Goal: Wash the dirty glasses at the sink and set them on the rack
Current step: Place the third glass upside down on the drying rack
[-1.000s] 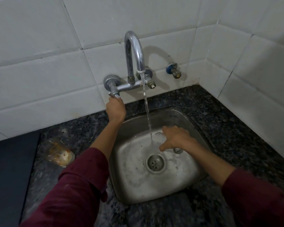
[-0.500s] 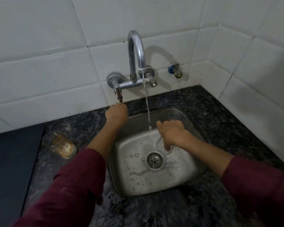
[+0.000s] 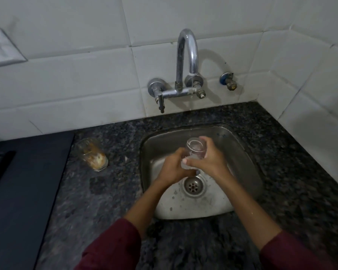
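Note:
Over the steel sink (image 3: 240, 152) I hold a clear glass (image 3: 196, 148), its mouth facing up toward the tap. My right hand (image 3: 211, 162) wraps its side from the right. My left hand (image 3: 174, 168) cups its lower part from the left. A second glass (image 3: 93, 153), smeared with brown residue, stands on the dark granite counter left of the sink. Only a thin trickle falls from the chrome tap (image 3: 186, 61). No rack is in view.
The tap lever (image 3: 160, 103) hangs down at the left of the mixer. A small valve (image 3: 228, 81) sticks out of the tiled wall to the right. A dark panel (image 3: 18, 191) covers the counter's left part. The drain (image 3: 193, 185) lies below my hands.
My left hand left the tap lever and came down onto the glass. My right hand lifted the glass off the sink floor. The water stream has thinned to a trickle.

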A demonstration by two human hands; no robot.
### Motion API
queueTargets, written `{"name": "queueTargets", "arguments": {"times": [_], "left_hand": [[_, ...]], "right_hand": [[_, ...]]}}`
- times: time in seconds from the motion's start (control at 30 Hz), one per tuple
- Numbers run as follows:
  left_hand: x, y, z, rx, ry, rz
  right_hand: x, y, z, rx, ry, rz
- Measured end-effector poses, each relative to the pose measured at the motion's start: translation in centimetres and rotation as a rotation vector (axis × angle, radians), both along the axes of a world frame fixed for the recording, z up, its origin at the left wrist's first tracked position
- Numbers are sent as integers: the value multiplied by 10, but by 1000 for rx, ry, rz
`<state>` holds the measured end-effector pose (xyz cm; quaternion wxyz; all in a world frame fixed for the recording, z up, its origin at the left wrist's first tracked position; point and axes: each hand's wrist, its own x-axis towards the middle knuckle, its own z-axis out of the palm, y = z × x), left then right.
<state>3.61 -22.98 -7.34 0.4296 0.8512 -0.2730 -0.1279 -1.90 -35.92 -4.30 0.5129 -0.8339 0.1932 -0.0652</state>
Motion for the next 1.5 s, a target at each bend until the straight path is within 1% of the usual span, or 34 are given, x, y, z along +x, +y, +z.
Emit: {"name": "queueTargets", "arguments": {"times": [0.03, 0.07, 0.17, 0.23, 0.33, 0.4, 0.47, 0.57, 0.63, 0.73, 0.8, 0.87, 0.97, 1.13, 1.37, 1.5], "left_hand": [[0, 4, -1, -21, 17, 4], [1, 8, -1, -39, 45, -2], [11, 38, 5, -88, 117, -6], [20, 74, 14, -154, 124, 45], [35, 157, 30, -224, 64, 219], [46, 223, 40, -233, 24, 370], [52, 292, 46, -203, -21, 518], [55, 389, 42, -89, -49, 734], [54, 443, 31, 68, -13, 832], [48, 508, 5, 357, 75, 878], [44, 537, -14, 501, 125, 899], [42, 556, -28, 609, 160, 926], [45, 570, -40, 671, 164, 934], [52, 576, -51, 669, 164, 905], [58, 574, -56, 653, 158, 933], [60, 573, -56, 655, 168, 937]], "right_hand": [[-1, 8, -5, 57, -1, -40], [0, 15, -7, 65, 1, -64], [16, 42, 2, -19, -36, -62], [34, 70, 20, -90, -81, -25], [69, 135, 48, -118, -196, 63], [96, 192, 62, -87, -249, 147], [123, 254, 71, -45, -271, 250], [164, 353, 71, 53, -238, 414], [188, 415, 63, 109, -189, 513], [213, 494, 44, 141, -130, 634], [225, 534, 29, 147, -103, 695], [237, 566, 16, 138, -94, 731], [249, 597, 1, 106, -92, 775], [257, 621, -21, 18, -71, 834], [266, 625, -25, -41, -84, 789], [267, 621, -30, -40, -66, 792]]}}
